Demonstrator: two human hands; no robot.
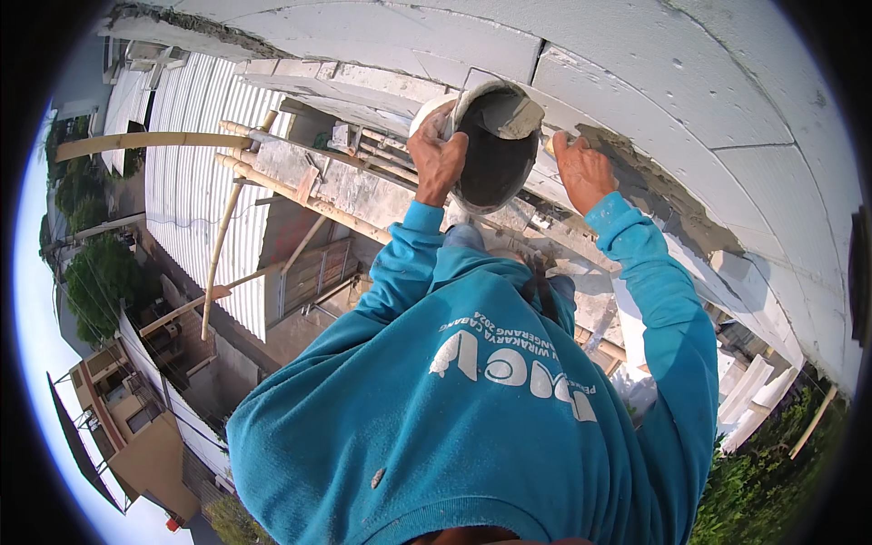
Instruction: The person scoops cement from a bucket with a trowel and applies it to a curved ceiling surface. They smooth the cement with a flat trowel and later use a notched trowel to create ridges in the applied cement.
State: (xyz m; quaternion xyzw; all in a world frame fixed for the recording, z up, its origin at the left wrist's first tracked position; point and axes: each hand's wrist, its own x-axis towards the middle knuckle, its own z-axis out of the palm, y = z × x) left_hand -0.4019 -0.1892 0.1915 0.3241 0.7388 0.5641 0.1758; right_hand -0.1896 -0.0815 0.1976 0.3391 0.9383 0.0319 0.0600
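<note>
My left hand (pixel 438 159) grips the near-left side of a white bucket (pixel 427 113), which is tipped so its dark interior shows, with a thin wire handle above. A pale grey lump or mortar-coated piece (pixel 510 116) lies at the bucket's upper inside; I cannot tell which. My right hand (pixel 581 168) is closed on a yellowish tool handle (pixel 549 145), just right of the bucket; the tool's working end is unclear. Beside that hand, grey wet mortar (pixel 636 168) streaks the white block wall (pixel 663 82). My forearms are in blue sleeves.
A narrow, dusty plank walkway (pixel 318 177) on bamboo poles (pixel 300 195) runs beneath me along the wall, with debris on it. Beyond its left edge is a drop toward a corrugated roof (pixel 195 163), yards and houses (pixel 127 418). Trees (pixel 100 282) stand below.
</note>
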